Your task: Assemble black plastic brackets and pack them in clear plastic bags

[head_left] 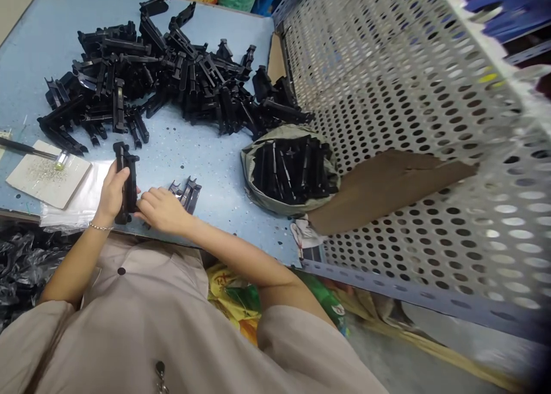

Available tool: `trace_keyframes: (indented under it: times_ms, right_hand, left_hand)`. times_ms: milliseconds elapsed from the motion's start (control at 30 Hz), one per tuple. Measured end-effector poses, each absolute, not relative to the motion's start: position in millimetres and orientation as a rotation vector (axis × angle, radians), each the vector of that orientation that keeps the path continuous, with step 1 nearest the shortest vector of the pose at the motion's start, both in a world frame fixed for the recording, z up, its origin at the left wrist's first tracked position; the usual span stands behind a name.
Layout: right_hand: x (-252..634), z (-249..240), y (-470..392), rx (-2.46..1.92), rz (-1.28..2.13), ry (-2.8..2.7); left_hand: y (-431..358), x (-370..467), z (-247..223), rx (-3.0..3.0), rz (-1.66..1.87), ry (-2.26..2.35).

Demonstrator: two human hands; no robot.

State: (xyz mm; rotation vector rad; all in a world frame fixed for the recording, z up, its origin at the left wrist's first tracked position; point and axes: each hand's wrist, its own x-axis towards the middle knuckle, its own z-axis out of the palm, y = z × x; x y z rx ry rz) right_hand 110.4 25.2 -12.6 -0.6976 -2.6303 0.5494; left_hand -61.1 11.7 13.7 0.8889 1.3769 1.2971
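Near the table's front edge, my left hand (112, 192) is wrapped round a long black plastic part (127, 184), held with its length pointing away from me. My right hand (160, 209) is at the lower right side of that part, fingers curled and pressed together; what they grip, if anything, is hidden. Just beyond my right hand lie a few black parts (190, 194) on the blue table (219, 178). A large heap of similar black parts (172, 75) spreads over the far half of the table.
A cloth sack (249, 190) of black parts stands right of my hands, beside a perforated metal panel (387, 101) with brown cardboard (387, 190). At left, a black-handled tool (26, 147) rests on a pale tile (51, 181) near clear plastic bags (88, 201).
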Motion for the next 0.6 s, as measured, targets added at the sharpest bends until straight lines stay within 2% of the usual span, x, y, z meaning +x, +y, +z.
trace_keyframes:
  times_ms: [67, 200, 267, 333, 400, 467, 600]
  right_hand:
    - [112, -17, 20, -0.647, 0.463, -2.711]
    - [106, -14, 59, -0.71, 0.715, -2.705]
    - [92, -13, 100, -0.991, 0.736, -2.55]
    - [73, -15, 145, -1.349, 0.592, -2.343]
    - [57, -19, 182, -1.585, 0.562, -2.278]
    - [49, -24, 204, -1.731, 0.651, -2.27]
    - [74, -30, 184, -1.752, 0.978, -2.133]
  left_hand:
    - [16, -67, 12, 0.928, 1.245, 1.406]
    - [20, -75, -7, 1.304, 0.952, 1.811]
    - [17, -68, -19, 1.484, 0.637, 1.996]
    - [10, -53, -29, 1.574, 0.362, 2.073]
    - [4, -39, -39, 1.639, 0.257, 2.07]
    - [2, -34, -48, 1.688, 0.37, 1.997]
    - [18, -49, -51, 1.324, 0.982, 1.682]
